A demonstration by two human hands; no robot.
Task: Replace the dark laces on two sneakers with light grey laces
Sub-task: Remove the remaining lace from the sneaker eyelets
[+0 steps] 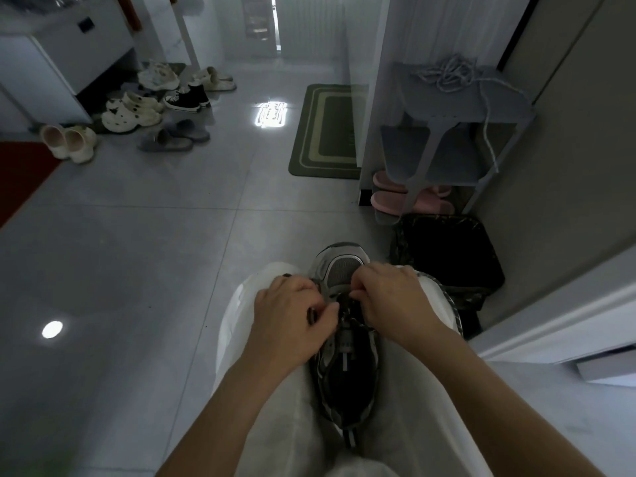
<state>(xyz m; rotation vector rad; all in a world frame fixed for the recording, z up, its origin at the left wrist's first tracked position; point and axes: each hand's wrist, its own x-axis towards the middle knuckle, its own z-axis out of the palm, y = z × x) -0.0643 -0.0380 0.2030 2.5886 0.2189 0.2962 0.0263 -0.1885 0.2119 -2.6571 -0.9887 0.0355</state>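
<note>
- One sneaker [340, 270] is held on the lap, lying between thighs in white trousers [406, 425], toe pointed away and heel toward the camera.
- Its toe is recorded as grey mesh with pale silver-grey overlays; the lining is dark, and a striped pull tab is seen at the heel.
- A dark lace [351, 316] is threaded loosely across the front of the tongue.
- The left hand [292, 311] is placed at the left eyelet row, fingers curled and pinching the dark lace.
- The right hand [389, 294] is placed at the right eyelet row near the toe, fingers curled and pinching the same lace; the exact contact is blurred.
- Light grey laces [445, 72] are heaped on top of a grey shelf rack [499, 105], well apart, one strand hanging down.
</note>
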